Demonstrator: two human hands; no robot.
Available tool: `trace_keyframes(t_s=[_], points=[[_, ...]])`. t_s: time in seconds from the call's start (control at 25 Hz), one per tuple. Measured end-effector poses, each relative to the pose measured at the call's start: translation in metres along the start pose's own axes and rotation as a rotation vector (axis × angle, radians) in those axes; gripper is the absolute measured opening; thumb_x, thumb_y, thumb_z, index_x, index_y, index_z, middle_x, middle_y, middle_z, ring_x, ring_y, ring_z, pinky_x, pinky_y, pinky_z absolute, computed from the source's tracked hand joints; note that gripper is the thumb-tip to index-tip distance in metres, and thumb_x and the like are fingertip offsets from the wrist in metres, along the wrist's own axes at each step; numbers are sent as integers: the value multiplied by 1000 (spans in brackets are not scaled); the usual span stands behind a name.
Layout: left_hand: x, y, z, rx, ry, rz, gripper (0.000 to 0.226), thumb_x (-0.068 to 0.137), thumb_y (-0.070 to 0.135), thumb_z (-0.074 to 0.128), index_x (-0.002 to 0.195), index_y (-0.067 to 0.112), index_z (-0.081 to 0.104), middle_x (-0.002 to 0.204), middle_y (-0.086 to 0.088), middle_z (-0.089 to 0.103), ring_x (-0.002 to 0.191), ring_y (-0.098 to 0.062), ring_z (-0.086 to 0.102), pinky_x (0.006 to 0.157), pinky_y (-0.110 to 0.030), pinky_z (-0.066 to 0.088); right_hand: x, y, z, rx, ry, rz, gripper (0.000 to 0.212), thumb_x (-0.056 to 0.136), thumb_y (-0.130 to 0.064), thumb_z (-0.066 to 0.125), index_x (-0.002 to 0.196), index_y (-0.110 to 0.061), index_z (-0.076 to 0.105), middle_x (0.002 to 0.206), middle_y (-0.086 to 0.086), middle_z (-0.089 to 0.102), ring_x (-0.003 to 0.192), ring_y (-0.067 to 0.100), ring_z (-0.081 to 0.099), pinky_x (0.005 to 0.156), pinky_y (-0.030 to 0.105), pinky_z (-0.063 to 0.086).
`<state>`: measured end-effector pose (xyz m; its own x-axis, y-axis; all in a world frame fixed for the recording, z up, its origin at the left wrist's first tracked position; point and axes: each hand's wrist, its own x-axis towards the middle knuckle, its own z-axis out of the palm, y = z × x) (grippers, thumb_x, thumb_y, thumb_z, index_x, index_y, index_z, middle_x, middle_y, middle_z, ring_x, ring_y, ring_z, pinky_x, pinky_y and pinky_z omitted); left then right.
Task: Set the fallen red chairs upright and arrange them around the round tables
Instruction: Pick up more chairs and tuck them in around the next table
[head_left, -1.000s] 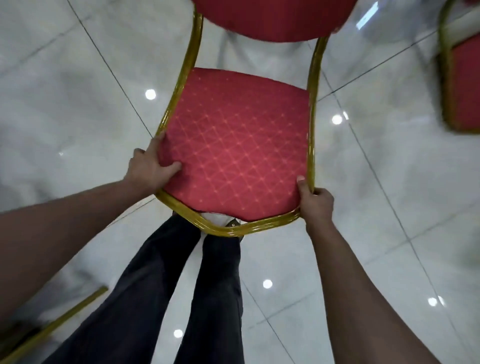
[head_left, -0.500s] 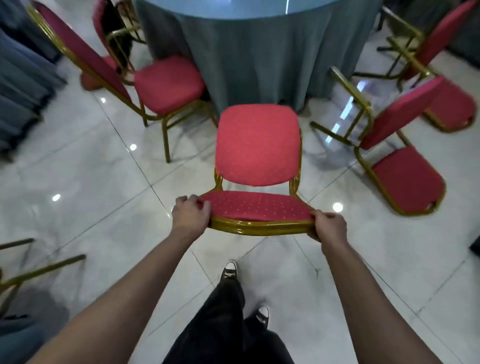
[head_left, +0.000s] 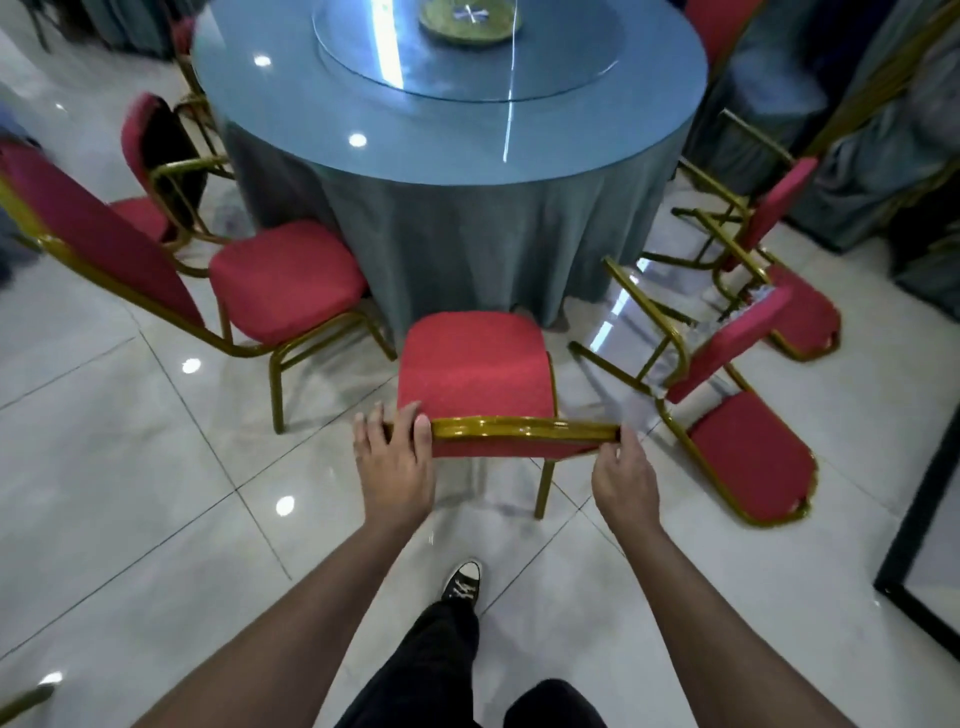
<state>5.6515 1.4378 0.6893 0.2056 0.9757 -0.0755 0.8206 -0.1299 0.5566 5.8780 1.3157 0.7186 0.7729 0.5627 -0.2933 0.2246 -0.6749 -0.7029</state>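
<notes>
- one round table fills the top of the view, draped in blue-grey cloth to the floor, with a glass turntable and a green dish at its middle; it is what the chairs gather around.
- two fallen chairs lie to its right, gold legs in the air: the nearer fallen chair just beside the one in hand, the farther fallen chair behind it, so that side still looks undone.
- the upright chair at left stands with its seat facing the cloth, and another chair shows behind it.
- the held chair stands upright, seat facing the table, front edge close to the cloth, probably being pushed into its place.
- the left hand wraps the left end of the backrest's top rail, fingers over the gold frame.
- the right hand pinches the right end, thumb on the rail; the paired hold likely keeps the chair square.
- glossy pale floor tiles mirror ceiling lights, and a sneaker steps forward.
</notes>
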Motion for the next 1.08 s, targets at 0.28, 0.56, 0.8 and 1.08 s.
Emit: trace_keyframes(t_s=[0.28, 0.56, 0.8, 1.08], points=[[81, 0, 3, 69, -38, -25, 69, 101, 55, -7, 156, 28, 24, 165, -13, 17, 154, -34, 3, 125, -46, -3, 55, -46, 13, 62, -212, 70, 60, 108, -33, 31, 161, -22, 5, 167, -1, 13, 153, 24, 18, 120, 40, 18], [149, 11, -20, 156, -208, -14, 65, 101, 52, -1, 141, 23, 42, 149, -15, 46, 143, -44, 29, 120, -58, 20, 103, -83, 8, 97, -242, 36, 36, 109, -30, 30, 134, -10, 47, 118, 6, 51, 125, 31, 49, 99, 44, 39], [144, 107, -29, 154, -284, 268, 47, 102, 43, 21, 103, 24, 64, 97, 3, 66, 96, -24, 61, 91, -46, 45, 117, -80, -20, 127, -109, -20, 38, 106, -31, 43, 139, -14, 53, 130, 5, 58, 123, 20, 54, 95, 29, 42], [126, 245, 24, 47, -491, 580, 27, 105, 37, 38, 117, 30, 62, 108, 9, 61, 98, -10, 54, 89, -32, 41, 140, -37, -112, 233, 126, -30, 29, 102, -22, 53, 129, -21, 61, 119, 0, 64, 110, 15, 59, 88, 27, 48]])
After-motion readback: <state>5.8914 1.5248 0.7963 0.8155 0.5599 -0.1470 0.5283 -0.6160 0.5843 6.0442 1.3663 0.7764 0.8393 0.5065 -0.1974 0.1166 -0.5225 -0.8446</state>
